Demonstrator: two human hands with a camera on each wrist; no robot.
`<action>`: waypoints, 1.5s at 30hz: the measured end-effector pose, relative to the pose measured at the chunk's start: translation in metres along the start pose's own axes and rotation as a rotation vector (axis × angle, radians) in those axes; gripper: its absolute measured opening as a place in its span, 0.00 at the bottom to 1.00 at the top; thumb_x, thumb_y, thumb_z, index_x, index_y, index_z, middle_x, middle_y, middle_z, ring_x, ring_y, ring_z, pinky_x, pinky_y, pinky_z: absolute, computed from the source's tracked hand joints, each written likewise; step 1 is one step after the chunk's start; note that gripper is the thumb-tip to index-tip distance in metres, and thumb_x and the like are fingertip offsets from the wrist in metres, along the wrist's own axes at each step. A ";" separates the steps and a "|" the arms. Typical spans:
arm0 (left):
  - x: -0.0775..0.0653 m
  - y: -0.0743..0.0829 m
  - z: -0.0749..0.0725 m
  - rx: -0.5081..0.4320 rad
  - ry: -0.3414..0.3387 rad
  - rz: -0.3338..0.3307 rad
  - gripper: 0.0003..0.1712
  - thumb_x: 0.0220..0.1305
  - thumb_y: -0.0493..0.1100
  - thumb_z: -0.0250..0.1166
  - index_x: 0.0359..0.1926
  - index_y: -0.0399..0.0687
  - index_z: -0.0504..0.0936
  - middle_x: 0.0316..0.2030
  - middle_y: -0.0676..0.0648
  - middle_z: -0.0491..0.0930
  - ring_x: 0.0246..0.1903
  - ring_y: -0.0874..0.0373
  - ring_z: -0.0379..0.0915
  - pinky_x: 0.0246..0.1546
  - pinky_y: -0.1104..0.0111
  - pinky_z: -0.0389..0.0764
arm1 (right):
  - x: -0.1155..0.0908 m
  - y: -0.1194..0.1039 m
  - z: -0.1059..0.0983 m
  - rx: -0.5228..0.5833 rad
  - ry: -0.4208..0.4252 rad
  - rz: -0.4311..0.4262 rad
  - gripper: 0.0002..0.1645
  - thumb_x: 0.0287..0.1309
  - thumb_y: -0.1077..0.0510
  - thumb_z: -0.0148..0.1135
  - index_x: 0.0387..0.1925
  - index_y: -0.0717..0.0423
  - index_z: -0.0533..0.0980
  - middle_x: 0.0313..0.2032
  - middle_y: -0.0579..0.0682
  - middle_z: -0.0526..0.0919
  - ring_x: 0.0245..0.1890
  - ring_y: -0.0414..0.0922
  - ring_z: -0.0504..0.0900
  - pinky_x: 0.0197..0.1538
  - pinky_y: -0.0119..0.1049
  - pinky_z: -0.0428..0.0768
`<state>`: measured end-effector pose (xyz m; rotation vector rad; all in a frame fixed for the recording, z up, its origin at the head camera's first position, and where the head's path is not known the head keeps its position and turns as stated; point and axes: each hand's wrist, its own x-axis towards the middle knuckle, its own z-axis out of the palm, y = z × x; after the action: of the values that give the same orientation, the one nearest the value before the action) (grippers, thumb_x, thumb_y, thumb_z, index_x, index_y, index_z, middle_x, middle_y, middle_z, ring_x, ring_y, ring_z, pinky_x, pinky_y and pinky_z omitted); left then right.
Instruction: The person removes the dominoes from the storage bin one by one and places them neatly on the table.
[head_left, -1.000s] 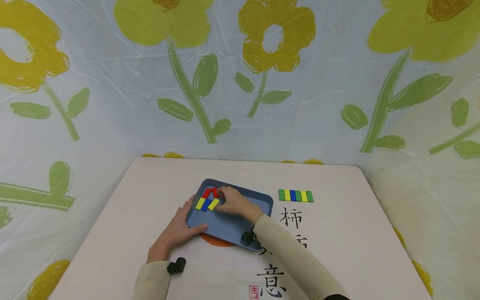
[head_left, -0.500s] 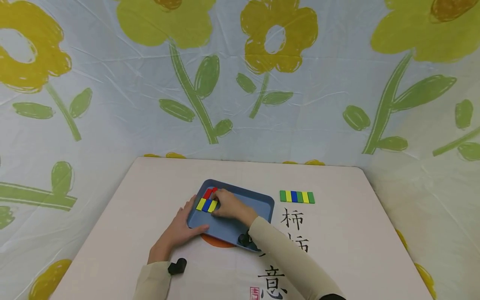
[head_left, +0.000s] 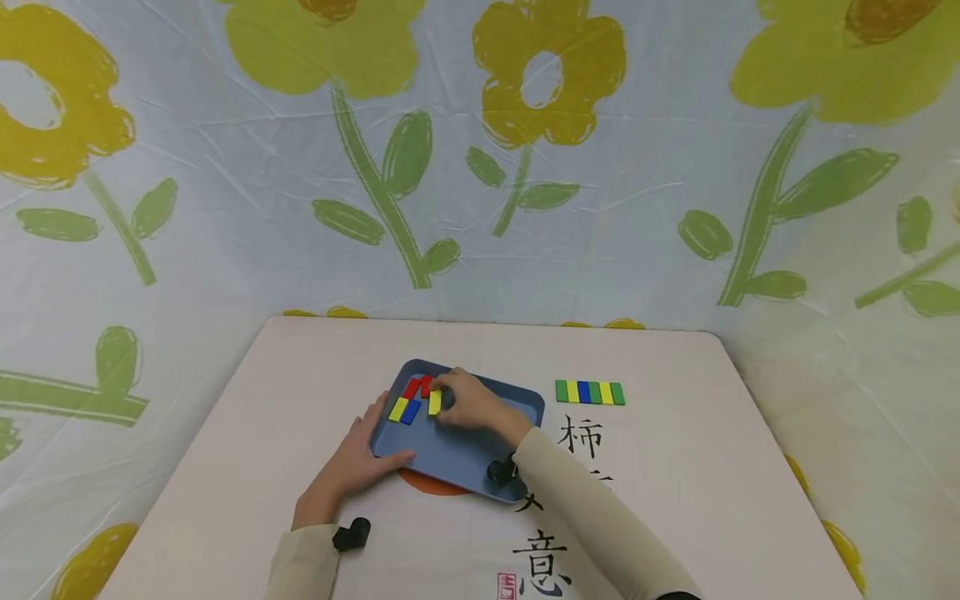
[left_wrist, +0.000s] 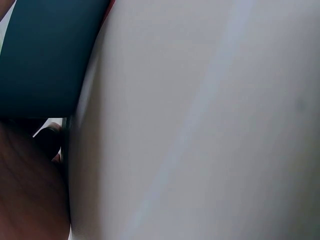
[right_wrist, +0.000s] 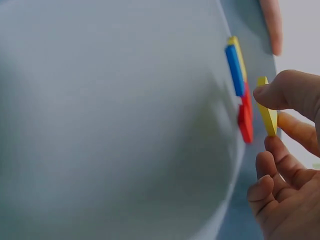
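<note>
My right hand (head_left: 477, 403) pinches a thin yellow tile (right_wrist: 268, 112) between thumb and fingers, raised over the blue tray (head_left: 457, 460). In the tray's left part lie a yellow tile (head_left: 399, 408), a blue tile (head_left: 410, 412) and two red tiles, one red tile (head_left: 412, 387) beside another red tile (head_left: 426, 386) partly behind my right hand. My left hand (head_left: 358, 457) rests against the tray's left side, fingers along the rim and thumb at the near edge. The left wrist view shows mostly tabletop, with the tray's dark underside or wall (left_wrist: 45, 55) close up.
Right of the tray, a row of green, yellow and blue tiles (head_left: 589, 392) lies side by side on the pale table (head_left: 660, 467). Black brush characters (head_left: 542, 562) and an orange shape mark the table covering. A flower-printed sheet (head_left: 600, 250) hangs behind and at the sides.
The right hand first pressed the yellow tile beside the blue one. Now it has lifted that tile and moved it rightward, leaving a gap. The left hand has stayed at the tray.
</note>
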<state>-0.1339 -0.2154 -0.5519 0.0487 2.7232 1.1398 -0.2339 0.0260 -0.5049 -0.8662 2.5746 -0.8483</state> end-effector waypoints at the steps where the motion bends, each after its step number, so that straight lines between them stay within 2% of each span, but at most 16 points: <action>1: 0.000 0.000 0.000 0.000 -0.001 -0.002 0.67 0.55 0.73 0.70 0.83 0.67 0.38 0.82 0.38 0.46 0.79 0.26 0.34 0.71 0.27 0.50 | -0.002 0.001 -0.004 0.012 0.000 0.001 0.30 0.59 0.56 0.72 0.63 0.54 0.78 0.59 0.54 0.77 0.56 0.49 0.78 0.60 0.43 0.80; 5: -0.001 0.000 0.000 -0.003 -0.004 -0.015 0.67 0.55 0.73 0.70 0.83 0.68 0.38 0.82 0.38 0.45 0.79 0.26 0.33 0.70 0.26 0.50 | -0.012 0.005 -0.022 0.045 0.021 -0.008 0.30 0.59 0.58 0.71 0.64 0.56 0.77 0.59 0.56 0.76 0.55 0.52 0.77 0.57 0.44 0.80; 11: -0.002 0.000 -0.001 -0.003 -0.007 -0.019 0.68 0.55 0.73 0.70 0.84 0.67 0.38 0.82 0.38 0.44 0.79 0.25 0.33 0.70 0.26 0.50 | -0.024 0.023 -0.046 0.017 0.091 0.000 0.30 0.60 0.58 0.69 0.64 0.57 0.77 0.57 0.57 0.77 0.47 0.48 0.76 0.51 0.43 0.80; 20: -0.002 0.000 -0.001 -0.018 -0.016 -0.001 0.67 0.55 0.73 0.70 0.83 0.68 0.38 0.82 0.40 0.44 0.80 0.28 0.32 0.72 0.28 0.48 | -0.052 0.056 -0.082 0.051 0.162 0.089 0.32 0.60 0.60 0.64 0.67 0.58 0.75 0.62 0.60 0.73 0.50 0.53 0.76 0.45 0.43 0.79; 28: -0.002 0.000 -0.001 -0.006 -0.019 -0.014 0.68 0.54 0.74 0.69 0.84 0.67 0.37 0.83 0.39 0.44 0.79 0.27 0.32 0.71 0.27 0.49 | -0.089 0.091 -0.110 0.046 0.221 0.159 0.32 0.59 0.60 0.64 0.67 0.60 0.74 0.62 0.63 0.73 0.49 0.56 0.76 0.43 0.44 0.79; 32: -0.002 0.000 -0.001 -0.004 -0.016 -0.014 0.68 0.54 0.75 0.69 0.84 0.67 0.37 0.82 0.39 0.44 0.79 0.26 0.32 0.71 0.27 0.49 | -0.109 0.111 -0.119 0.034 0.249 0.197 0.33 0.58 0.61 0.63 0.66 0.62 0.74 0.63 0.65 0.73 0.50 0.59 0.76 0.43 0.46 0.80; 38: -0.003 0.000 0.000 0.001 -0.026 -0.023 0.67 0.55 0.74 0.69 0.83 0.69 0.36 0.82 0.38 0.43 0.79 0.25 0.32 0.70 0.26 0.50 | -0.137 0.141 -0.128 -0.002 0.275 0.257 0.32 0.54 0.64 0.62 0.64 0.64 0.76 0.61 0.66 0.74 0.46 0.56 0.76 0.39 0.42 0.78; 45: -0.003 0.000 0.000 -0.007 -0.012 -0.010 0.67 0.55 0.74 0.69 0.83 0.68 0.37 0.82 0.39 0.44 0.79 0.26 0.32 0.70 0.26 0.50 | -0.165 0.164 -0.135 -0.037 0.288 0.330 0.32 0.50 0.65 0.62 0.61 0.66 0.77 0.57 0.67 0.76 0.46 0.58 0.76 0.38 0.41 0.76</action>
<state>-0.1308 -0.2156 -0.5512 0.0409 2.7057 1.1423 -0.2402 0.2945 -0.4860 -0.3264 2.8750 -0.8785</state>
